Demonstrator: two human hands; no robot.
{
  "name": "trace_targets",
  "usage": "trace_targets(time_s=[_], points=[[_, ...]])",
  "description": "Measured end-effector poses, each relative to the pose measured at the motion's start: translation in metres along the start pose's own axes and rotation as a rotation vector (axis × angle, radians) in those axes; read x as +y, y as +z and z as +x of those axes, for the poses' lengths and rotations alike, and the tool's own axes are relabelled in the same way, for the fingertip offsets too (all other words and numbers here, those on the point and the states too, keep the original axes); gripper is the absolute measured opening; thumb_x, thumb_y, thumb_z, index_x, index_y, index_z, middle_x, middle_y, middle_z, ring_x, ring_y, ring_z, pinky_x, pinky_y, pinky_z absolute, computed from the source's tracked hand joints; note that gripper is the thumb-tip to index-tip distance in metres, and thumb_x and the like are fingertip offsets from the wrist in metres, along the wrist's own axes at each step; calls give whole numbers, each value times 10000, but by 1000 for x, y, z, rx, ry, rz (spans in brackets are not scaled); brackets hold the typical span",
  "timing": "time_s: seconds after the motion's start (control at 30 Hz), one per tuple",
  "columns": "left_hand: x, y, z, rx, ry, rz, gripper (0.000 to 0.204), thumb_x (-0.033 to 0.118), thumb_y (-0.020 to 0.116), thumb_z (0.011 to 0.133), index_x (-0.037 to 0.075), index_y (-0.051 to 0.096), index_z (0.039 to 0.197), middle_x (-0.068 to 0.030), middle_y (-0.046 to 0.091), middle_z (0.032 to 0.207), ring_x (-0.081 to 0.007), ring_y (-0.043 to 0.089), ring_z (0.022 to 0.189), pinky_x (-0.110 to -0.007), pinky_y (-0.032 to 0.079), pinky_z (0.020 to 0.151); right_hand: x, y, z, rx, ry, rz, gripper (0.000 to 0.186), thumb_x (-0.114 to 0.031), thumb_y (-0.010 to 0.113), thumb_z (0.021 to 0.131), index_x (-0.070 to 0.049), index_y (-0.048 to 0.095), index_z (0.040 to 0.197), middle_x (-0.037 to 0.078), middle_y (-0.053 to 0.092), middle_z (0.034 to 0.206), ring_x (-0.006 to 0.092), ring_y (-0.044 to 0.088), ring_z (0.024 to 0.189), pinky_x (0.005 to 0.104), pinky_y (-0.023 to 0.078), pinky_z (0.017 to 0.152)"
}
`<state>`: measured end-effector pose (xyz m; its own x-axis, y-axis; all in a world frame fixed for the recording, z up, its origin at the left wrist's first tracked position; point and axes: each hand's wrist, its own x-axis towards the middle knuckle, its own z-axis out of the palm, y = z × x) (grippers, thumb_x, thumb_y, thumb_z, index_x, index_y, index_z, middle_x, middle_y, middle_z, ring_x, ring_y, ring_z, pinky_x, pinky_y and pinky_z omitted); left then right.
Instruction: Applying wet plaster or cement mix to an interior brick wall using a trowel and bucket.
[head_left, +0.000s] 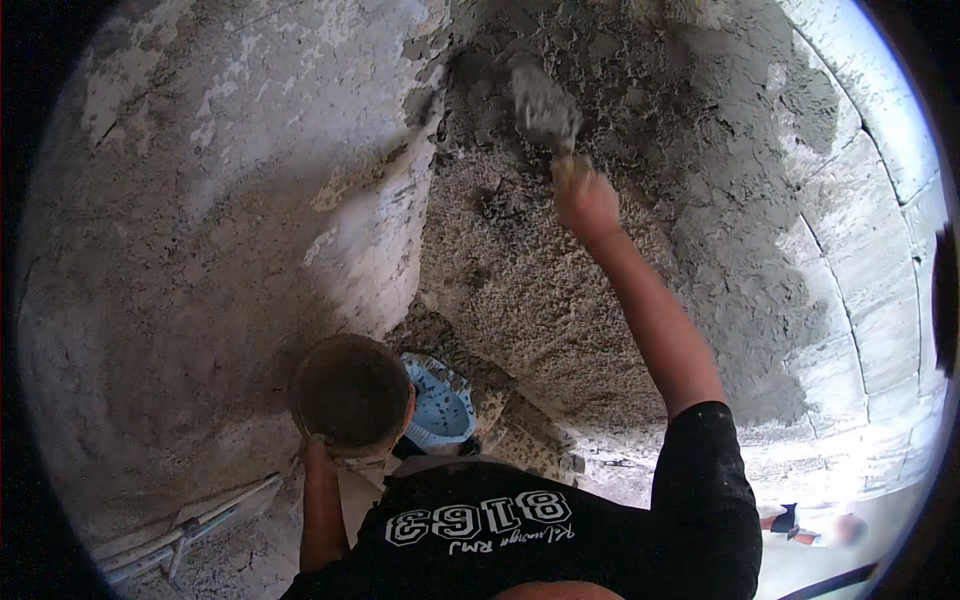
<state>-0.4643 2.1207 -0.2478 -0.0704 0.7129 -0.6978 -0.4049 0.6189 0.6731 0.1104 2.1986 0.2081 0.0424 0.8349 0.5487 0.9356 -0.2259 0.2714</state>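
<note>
My right hand is closed round the handle of a trowel, reaching far up toward the wall. The trowel's blade is slightly blurred and lies over dark, wet-looking mortar spread on the rough surface. Lower left, my left hand grips the rim of a round bucket, tilted so its grey-brown inside shows. Whether mortar lies in the bucket I cannot tell. Most of my left fingers are hidden by the bucket's edge.
Right of the bucket sits a light blue squat toilet basin, spattered with dark bits. A patchy wall rises on the left and meets the mortared one in a corner. Pale pipes lie lower left. Another person appears at lower right.
</note>
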Motion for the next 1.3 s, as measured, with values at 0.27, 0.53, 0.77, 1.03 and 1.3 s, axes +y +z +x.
trace_targets(time_s=[0.27, 0.53, 0.77, 1.03, 1.3], points=[[19, 54, -7, 33, -286, 82, 517, 158, 548, 795, -11, 443, 1272, -155, 446, 1216, -282, 467, 1043, -401, 417, 874, 10, 44, 87, 5, 287, 5, 308, -268, 473, 872, -46, 543, 1074, 213, 605, 954, 374, 639, 759, 446, 545, 631], [10, 0, 15, 202, -216, 257, 392, 134, 546, 799, 5, 508, 1168, -113, 532, 1044, -257, 535, 921, -374, 468, 767, -64, 92, 12, -445, 302, 166, 328, -190, 465, 874, -10, 580, 1124, 215, 616, 1061, 352, 643, 872, 439, 548, 741], [64, 84, -74, 76, -11, 43, 359, 119, 548, 791, 8, 532, 1132, -106, 553, 988, -233, 541, 920, -362, 468, 750, -48, 23, -22, -411, -47, -8, 280, -214, 509, 891, -35, 563, 1100, 154, 593, 988, 300, 631, 826, 426, 533, 662], [53, 76, -31, 209, -124, 273, 450, 95, 596, 728, -20, 513, 1155, -139, 541, 1030, -261, 533, 922, -416, 462, 735, 20, -29, 90, 48, 157, -10, 233, -194, 451, 900, -36, 573, 1019, 216, 591, 920, 372, 611, 709, 450, 526, 600], [86, 149, -67, 64, -230, 213, 505, 89, 557, 753, -49, 475, 1232, -185, 487, 1188, -336, 504, 1011, -457, 414, 848, 23, 19, 86, -300, 129, -107, 345, -260, 430, 912, -15, 592, 1093, 237, 609, 1070, 346, 637, 936, 465, 545, 750]])
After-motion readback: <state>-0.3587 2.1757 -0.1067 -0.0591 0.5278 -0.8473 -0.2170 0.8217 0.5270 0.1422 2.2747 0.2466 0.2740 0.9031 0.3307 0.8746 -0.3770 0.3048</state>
